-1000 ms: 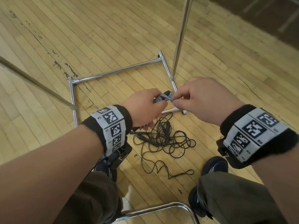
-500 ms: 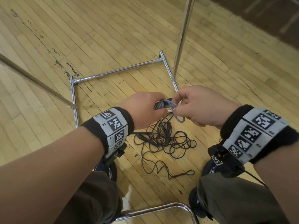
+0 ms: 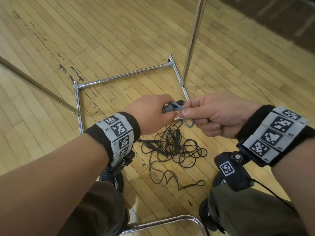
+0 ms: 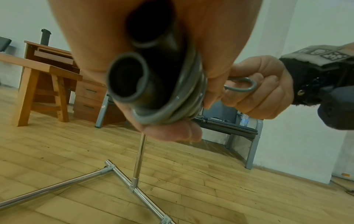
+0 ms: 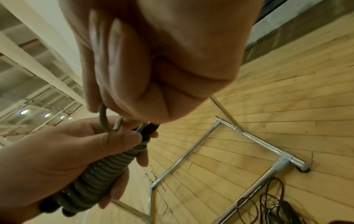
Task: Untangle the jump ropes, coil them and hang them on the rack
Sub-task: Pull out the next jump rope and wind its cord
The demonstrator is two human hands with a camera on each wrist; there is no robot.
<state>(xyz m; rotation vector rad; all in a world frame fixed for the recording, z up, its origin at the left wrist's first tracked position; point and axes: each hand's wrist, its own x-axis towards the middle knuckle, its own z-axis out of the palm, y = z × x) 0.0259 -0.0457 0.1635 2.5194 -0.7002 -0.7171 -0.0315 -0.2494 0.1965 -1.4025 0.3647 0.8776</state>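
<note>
My left hand point(image 3: 153, 113) grips a grey jump rope point(image 3: 167, 109) wound in tight turns round its two black handles point(image 4: 139, 72); the coil point(image 5: 99, 171) fills the palm. My right hand point(image 3: 213, 114) pinches the rope's free loop point(image 3: 188, 122) just right of the coil, thumb on top. The same loop point(image 4: 243, 86) curls out between the two hands. A second, thin black jump rope point(image 3: 173, 147) lies in a tangle on the floor below my hands, its handles among the loops. The chrome rack point(image 3: 192, 40) stands beyond, its base frame point(image 3: 126, 75) on the floor.
Wooden plank floor all round. A slanting chrome pole point(image 3: 34, 86) runs in from the left. A chrome tube point(image 3: 163, 222) curves at the bottom edge between my shoes point(image 3: 112, 178). Wooden desks point(image 4: 47, 63) and a bench point(image 4: 229, 125) stand by the white wall.
The right hand drew the grey loop a little to the right and down, away from the coil, turning so the thumb shows on top. The left hand stayed gripping the coil.
</note>
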